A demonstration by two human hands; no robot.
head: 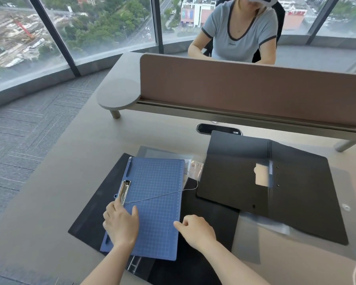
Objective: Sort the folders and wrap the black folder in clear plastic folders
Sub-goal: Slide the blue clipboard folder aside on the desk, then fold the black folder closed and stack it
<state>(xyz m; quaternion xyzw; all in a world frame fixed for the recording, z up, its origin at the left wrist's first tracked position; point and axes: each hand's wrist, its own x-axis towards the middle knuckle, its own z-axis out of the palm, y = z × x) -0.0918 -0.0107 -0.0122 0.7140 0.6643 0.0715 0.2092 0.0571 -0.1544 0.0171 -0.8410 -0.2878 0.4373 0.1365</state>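
Floor-to-ceiling windows [103, 27] fill the top of the frame, with grey carpet [25, 136] down the left side. Across the middle runs a brown divider panel [245, 83], and behind it, at the upper right, a second person [240, 31] in a grey shirt sits at the far desk. A beige desk [56, 202] takes up the lower half of the frame.

On the right of the desk an open black folder [296, 192] lies flat, partly over a clear plastic sleeve [259, 239] that shows below its near edge. At lower centre another black sheet or folder [95, 202] lies spread, and on top of it rests a blue clipboard [158, 202] printed with a grid. A metal clip [124, 190] sits on the board's left edge, a blue pen [129, 167] is tucked along the upper left edge, and a thin white string [164, 195] trails across the board toward the right. More clear plastic [164, 154] peeks out above the board.

The left hand [121, 223] lies open and flat on the board's lower left, fingers pressing near the clip. The right hand [197, 229] is loosely curled at the board's right edge, fingertips touching it; whether it pinches the edge cannot be told.
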